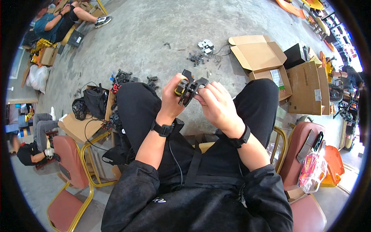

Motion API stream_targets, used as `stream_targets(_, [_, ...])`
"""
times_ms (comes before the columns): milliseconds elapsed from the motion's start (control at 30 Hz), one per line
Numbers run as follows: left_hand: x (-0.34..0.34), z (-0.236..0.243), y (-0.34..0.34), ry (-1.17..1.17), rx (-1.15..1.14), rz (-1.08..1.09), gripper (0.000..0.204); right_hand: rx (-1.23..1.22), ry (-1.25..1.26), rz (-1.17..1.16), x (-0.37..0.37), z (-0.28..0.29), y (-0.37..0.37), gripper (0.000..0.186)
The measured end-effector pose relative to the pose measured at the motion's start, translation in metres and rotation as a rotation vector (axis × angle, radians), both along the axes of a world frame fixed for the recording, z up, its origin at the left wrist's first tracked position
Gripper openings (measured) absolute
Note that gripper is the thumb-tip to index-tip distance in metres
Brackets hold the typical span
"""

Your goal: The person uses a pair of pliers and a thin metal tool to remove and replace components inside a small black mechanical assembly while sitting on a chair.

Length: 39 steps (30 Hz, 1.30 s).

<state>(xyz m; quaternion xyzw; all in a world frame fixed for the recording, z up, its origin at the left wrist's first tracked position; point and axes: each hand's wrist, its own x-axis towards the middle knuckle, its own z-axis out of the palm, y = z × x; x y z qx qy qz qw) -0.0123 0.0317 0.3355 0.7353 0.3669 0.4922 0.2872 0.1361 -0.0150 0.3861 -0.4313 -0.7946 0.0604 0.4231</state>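
Observation:
Above the gap between my knees, my left hand grips a black plastic part with several arms and a yellow piece on its left side. The fingers of that hand wrap round its left edge. My right hand is closed at the part's right side, thumb and fingertips pressed together. A small pale bit shows at those fingertips, too small to name. Both wrists wear black bands. On the floor beyond my hands lie a pale grey mechanical piece with a cable and a heap of small black parts.
An open cardboard box and an upright carton stand right of my right knee. More black parts lie by my left knee. Chairs flank me on both sides. Other people sit at the left.

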Motion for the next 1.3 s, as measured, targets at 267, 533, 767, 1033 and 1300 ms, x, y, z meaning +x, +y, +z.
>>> stream_targets(267, [0.000, -0.004, 0.002, 0.000, -0.001, 0.045, 0.027, -0.839, 0.987, 0.300, -0.005, -0.005, -0.007, 0.027])
stream_targets(533, [0.001, -0.002, 0.003, -0.012, 0.014, 0.051, 0.024, -1.432, 1.563, 0.803, 0.012, -0.007, 0.001, 0.032])
stream_targets(767, [0.006, -0.001, 0.003, -0.016, 0.067, 0.067, 0.024, -1.476, 1.673, 0.871, 0.010, -0.008, 0.001, 0.033])
stream_targets(1033, [0.005, -0.007, 0.001, -0.038, 0.016, 0.044, 0.025, -1.425, 1.576, 0.835, 0.008, -0.006, 0.002, 0.034])
stream_targets(1300, [0.006, -0.006, 0.003, -0.030, 0.035, 0.036, 0.025, -1.434, 1.579, 0.849, 0.008, -0.008, 0.002, 0.034])
